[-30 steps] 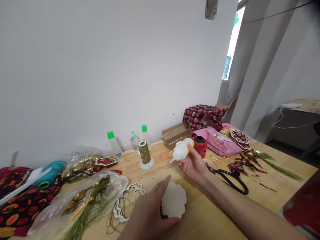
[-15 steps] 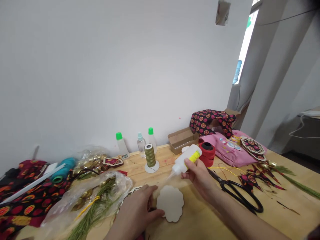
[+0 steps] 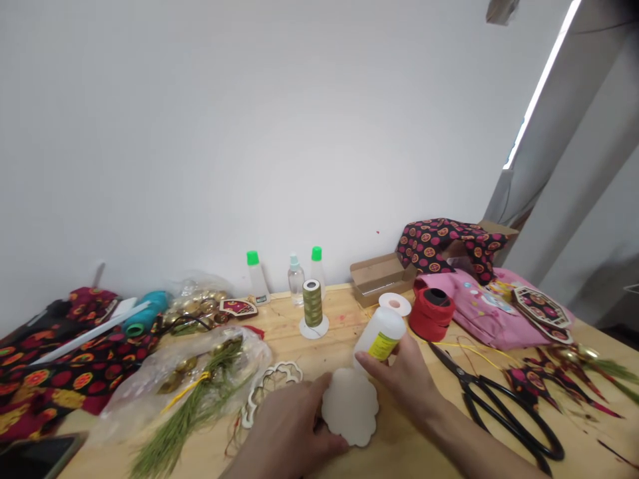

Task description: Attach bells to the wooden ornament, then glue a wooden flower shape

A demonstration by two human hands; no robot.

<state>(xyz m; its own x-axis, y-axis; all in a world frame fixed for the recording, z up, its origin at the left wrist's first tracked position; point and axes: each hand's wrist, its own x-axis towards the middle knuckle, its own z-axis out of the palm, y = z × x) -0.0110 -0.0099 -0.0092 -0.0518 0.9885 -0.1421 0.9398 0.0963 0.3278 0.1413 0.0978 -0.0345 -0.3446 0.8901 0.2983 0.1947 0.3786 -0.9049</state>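
My left hand point(image 3: 294, 426) pinches the left edge of a pale, scallop-edged wooden piece point(image 3: 351, 407) between thumb and fingers. In my right hand point(image 3: 399, 376) is a white glue bottle point(image 3: 383, 332) with a yellow label, tipped nozzle-down. The nozzle is hidden behind the scalloped piece's upper edge, so I cannot tell whether it touches. Left of the piece, partly behind my left hand, lies a scalloped wooden frame point(image 3: 272, 382) with thin threads around it. Black-handled scissors point(image 3: 492, 396) lie beside my right forearm.
Behind my hands stand an olive thread spool point(image 3: 313, 306), green-capped bottles point(image 3: 258, 279), a cardboard box point(image 3: 382, 276) and a red ribbon roll point(image 3: 432, 316). A plastic bag point(image 3: 150, 392) with green tassels lies left. Pink cloth point(image 3: 474, 316) is at right, a phone point(image 3: 40, 456) at lower left.
The glue bottle has tipped steeper, and its nozzle has gone down behind the scalloped piece. The view has swung left, bringing the wooden frame and phone further into sight.
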